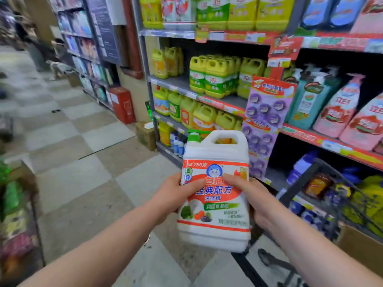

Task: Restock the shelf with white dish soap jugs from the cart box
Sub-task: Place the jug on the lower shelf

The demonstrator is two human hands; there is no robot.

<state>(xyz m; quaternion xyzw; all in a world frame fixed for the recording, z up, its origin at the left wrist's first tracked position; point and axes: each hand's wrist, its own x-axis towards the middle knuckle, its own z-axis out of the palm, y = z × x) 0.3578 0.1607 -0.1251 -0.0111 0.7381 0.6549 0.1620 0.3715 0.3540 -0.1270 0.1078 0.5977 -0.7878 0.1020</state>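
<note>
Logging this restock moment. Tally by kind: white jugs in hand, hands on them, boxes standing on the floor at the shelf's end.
White jug: 1
Hands gripping it: 2, left hand and right hand
Floor boxes: 2, red box and cardboard box
Total: 5

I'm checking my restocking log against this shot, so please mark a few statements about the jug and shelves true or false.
1. Both the left hand and the right hand hold the white jug. True.
2. The jug's cap is blue. False: it is green.
3. The jug already stands on the shelves. False: it is held up in front of them.
4. Yellow jugs sit on those shelves. True.
</note>
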